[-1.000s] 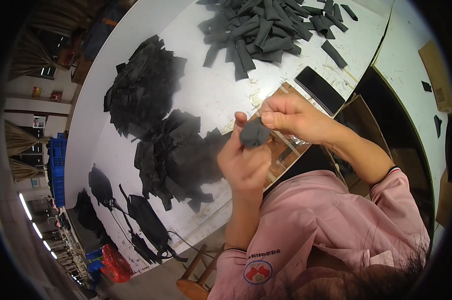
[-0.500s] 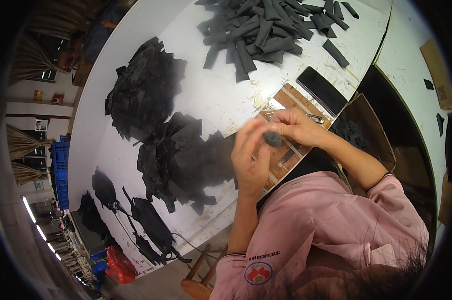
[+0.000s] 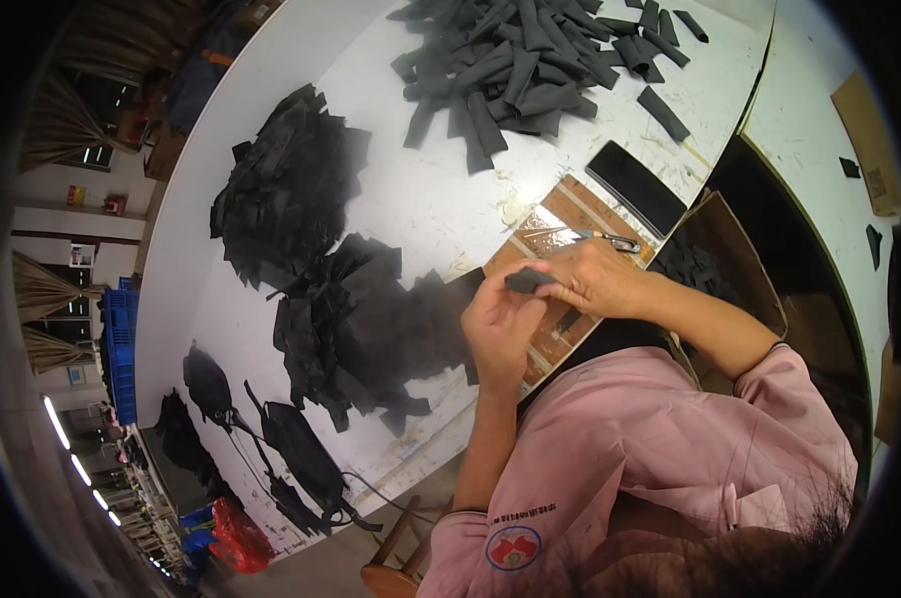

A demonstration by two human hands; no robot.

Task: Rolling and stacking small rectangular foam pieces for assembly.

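A small dark fabric piece (image 3: 526, 280), folded or rolled, is pinched between my two hands above a brown wooden board (image 3: 553, 349). My left hand (image 3: 501, 324) has its fingers closed round the piece from the left. From the right, my right hand (image 3: 596, 280) grips its other end with thumb and fingers. Part of the piece is hidden behind the fingers. Just beyond my right hand, a metal cutting tool with a dark handle (image 3: 622, 243) lies on the board. A black phone (image 3: 637, 187) rests at the board's far right.
Flat black fabric pieces lie in heaps (image 3: 286, 189) (image 3: 361, 329) on the white table to the left. Rolled dark tubes (image 3: 520, 70) are piled at the far side. At right an open cardboard box (image 3: 735, 244) holds dark pieces. Black pouches with cords (image 3: 296, 448) lie lower left, near a wooden stool (image 3: 396, 558).
My hands have drawn slightly nearer each other. The fabric piece has shifted a little left and is turned differently. The right hand has come down, uncovering more of the cutting tool.
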